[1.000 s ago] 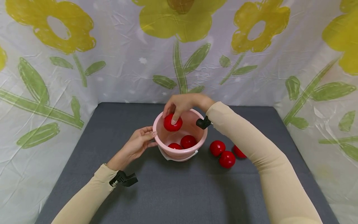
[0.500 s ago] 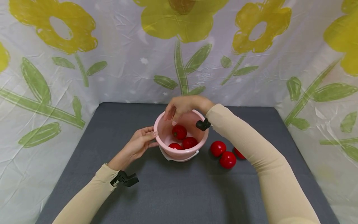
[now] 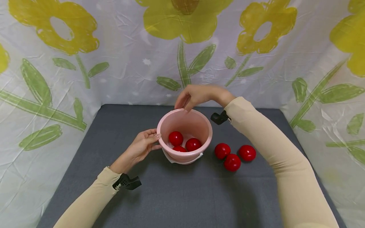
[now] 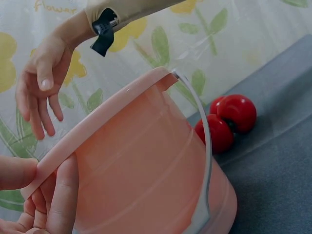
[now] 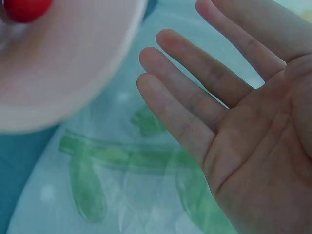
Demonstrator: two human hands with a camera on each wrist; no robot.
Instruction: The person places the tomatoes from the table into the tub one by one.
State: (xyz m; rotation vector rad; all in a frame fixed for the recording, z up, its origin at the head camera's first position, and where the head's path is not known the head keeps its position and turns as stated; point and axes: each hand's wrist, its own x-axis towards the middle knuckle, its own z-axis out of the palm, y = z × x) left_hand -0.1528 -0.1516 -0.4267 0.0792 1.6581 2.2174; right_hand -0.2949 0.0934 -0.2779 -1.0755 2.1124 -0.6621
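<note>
A pink bucket (image 3: pixel 196 123) stands in the middle of the table, its white handle (image 4: pixel 205 161) hanging down at the front. My left hand (image 3: pixel 142 145) pinches the bucket's left rim between thumb and fingers. Three red tomatoes lie inside: one at the left (image 3: pixel 176 138), one at the right (image 3: pixel 193 144), and one partly hidden behind the near rim (image 3: pixel 179 148). My right hand (image 3: pixel 196 95) is over the far rim and holds nothing; in the right wrist view its fingers (image 5: pixel 190 97) are spread and fairly straight.
Right of the bucket, three more tomatoes lie close together on the dark grey tabletop (image 3: pixel 182 196): a left one (image 3: pixel 222 151), a near one (image 3: pixel 232 162) and a right one (image 3: pixel 247 153). A flower-printed curtain (image 3: pixel 122 63) surrounds the table's back and sides.
My right hand let go of a tomato inside the bucket, then rose up and rightward out of it. The tomato rolled a little left. My left hand stayed on the rim.
</note>
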